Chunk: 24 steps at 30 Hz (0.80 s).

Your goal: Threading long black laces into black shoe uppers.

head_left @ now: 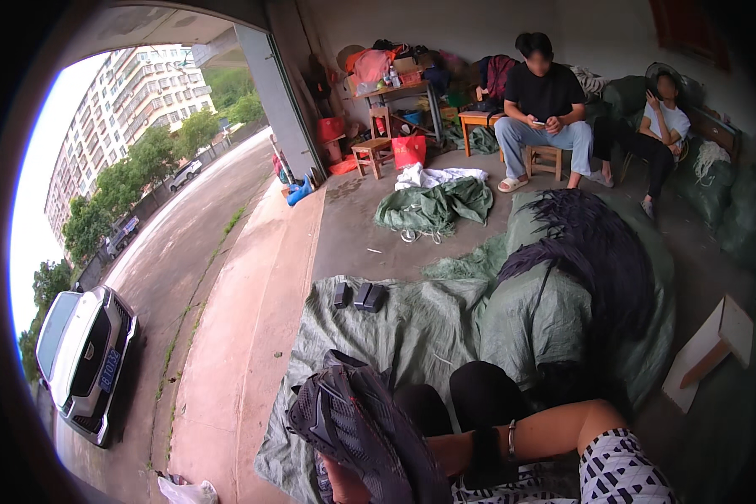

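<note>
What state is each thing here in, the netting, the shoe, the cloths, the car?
Green netting: spread flat on floor.
Dark netting: heaped on a bundle.
Black shoe: worn, foot raised.
Green cloth: crumpled.
White car: parked outside.
Left and right hands: out of view.

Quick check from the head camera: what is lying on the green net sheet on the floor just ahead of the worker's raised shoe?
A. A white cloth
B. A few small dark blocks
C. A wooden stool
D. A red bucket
B: a few small dark blocks lie together on the green net sheet, beyond the raised shoe.
</note>
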### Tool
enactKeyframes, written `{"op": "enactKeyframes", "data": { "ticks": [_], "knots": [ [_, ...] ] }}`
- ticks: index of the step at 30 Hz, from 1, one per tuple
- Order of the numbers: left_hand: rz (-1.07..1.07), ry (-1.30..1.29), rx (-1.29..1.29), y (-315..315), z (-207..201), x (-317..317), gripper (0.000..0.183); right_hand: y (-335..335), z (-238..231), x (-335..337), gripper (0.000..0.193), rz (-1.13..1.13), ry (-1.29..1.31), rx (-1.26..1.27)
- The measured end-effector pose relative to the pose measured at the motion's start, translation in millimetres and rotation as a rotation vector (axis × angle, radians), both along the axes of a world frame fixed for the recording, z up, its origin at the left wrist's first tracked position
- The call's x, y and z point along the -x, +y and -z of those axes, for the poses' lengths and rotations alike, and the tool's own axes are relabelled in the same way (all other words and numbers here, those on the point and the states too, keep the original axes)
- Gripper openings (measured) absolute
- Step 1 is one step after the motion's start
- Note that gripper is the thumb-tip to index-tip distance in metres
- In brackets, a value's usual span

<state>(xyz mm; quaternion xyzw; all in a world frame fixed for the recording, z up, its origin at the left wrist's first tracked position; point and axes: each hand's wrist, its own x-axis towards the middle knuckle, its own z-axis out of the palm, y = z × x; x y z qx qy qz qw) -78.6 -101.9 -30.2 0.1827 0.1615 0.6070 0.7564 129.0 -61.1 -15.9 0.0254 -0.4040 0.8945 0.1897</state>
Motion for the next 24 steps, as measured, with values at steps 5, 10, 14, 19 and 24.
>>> {"op": "enactKeyframes", "data": {
  "ticks": [5,10,14,19,24],
  "knots": [
    [-0.038,0.269,0.045,24,-9,0,0.077,37,-32,-61,0.036,-0.043,-0.833,-0.348],
    [0.084,1.003,0.162,48,-16,0,0.073,75,-30,-117,0.035,0.663,-0.754,-0.42],
    [0.009,1.282,-0.122,61,-11,-12,0.082,98,-27,-94,0.046,0.937,-0.646,-0.829],
    [0.078,1.39,-0.17,60,4,-23,0.088,124,-3,-76,0.046,0.725,-0.827,-0.935],
    [-0.094,1.157,-0.268,76,-2,-34,0.09,114,-8,-87,0.046,0.836,-0.757,-1.095]
  ]
}}
